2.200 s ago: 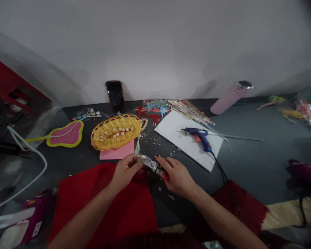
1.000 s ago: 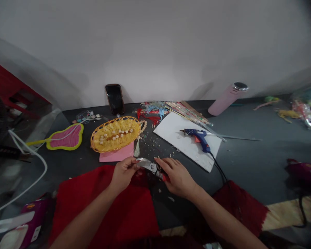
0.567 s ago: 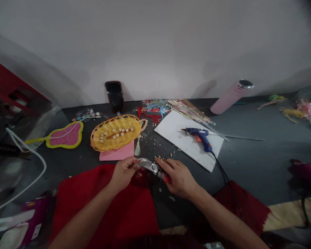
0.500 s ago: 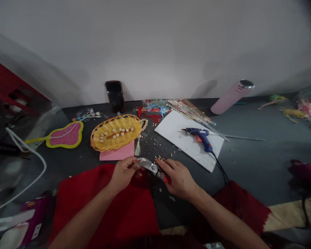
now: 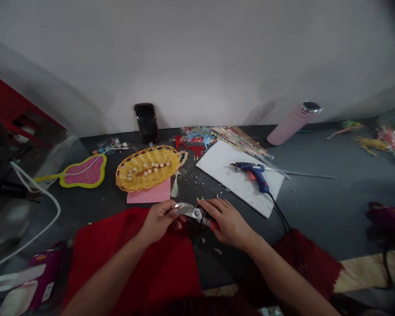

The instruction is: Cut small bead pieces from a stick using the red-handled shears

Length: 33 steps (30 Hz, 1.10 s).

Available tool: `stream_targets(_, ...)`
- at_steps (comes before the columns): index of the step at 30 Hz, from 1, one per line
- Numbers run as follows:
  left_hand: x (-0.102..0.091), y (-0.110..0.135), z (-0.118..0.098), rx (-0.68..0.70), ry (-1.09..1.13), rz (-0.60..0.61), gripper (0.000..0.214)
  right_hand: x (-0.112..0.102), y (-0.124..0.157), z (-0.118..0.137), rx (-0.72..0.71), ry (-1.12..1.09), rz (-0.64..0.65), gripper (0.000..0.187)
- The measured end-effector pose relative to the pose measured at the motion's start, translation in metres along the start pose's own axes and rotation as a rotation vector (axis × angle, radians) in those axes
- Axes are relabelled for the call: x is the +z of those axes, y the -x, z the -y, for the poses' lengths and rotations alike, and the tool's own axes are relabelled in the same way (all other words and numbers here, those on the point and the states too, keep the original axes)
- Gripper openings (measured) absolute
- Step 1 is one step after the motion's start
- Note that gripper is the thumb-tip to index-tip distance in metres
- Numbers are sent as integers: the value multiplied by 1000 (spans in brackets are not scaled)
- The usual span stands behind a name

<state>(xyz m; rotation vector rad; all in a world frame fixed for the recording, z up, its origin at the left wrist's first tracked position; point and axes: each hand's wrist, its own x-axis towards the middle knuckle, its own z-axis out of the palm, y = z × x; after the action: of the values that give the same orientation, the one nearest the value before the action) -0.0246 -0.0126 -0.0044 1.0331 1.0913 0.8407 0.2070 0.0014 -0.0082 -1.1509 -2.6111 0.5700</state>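
Note:
My right hand (image 5: 228,221) grips the red handles of a pair of pruning shears (image 5: 192,211), whose silver blades point left. At the blade tips, the fingers of my left hand (image 5: 161,219) are pinched together; what they hold is too small or hidden to make out. Small pale bits (image 5: 200,180) are scattered on the dark table beyond the shears. A yellow wicker basket (image 5: 121,174) holding several small white flower-shaped pieces (image 5: 156,165) stands behind my left hand, on a pink sheet (image 5: 148,196).
A blue glue gun (image 5: 258,175) lies on a white board (image 5: 213,160) at right. Behind are tassels (image 5: 202,137), sticks (image 5: 237,139), a phone (image 5: 146,123) and a pink bottle (image 5: 289,127). Red cloth (image 5: 131,259) lies in front, and a pink fly-swatter-like paddle (image 5: 84,172) at left.
The shears have turned slightly, their blades sitting a little lower and further right. My left hand remains by the blade tips, and my right hand has shifted slightly right.

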Motion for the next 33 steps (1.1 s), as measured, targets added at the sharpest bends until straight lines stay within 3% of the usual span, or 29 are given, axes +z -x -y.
stream_targets(6, -2, 1, -1, -14, 3, 58, 24, -1, 2, 2, -6, -37, 5, 61)
stream_targets(14, -3, -1, 4, -4, 6, 27, 21, 5, 2, 7, 54, -23, -19, 50)
stream_targets(26, 2, -4, 4, 74, -44, -195, 12, 9, -1, 6, 88, 24, -52, 66)
stream_targets(33, -2, -4, 3, 65, -171, -139, 8, 6, 0, 4, 72, -2, -28, 67)
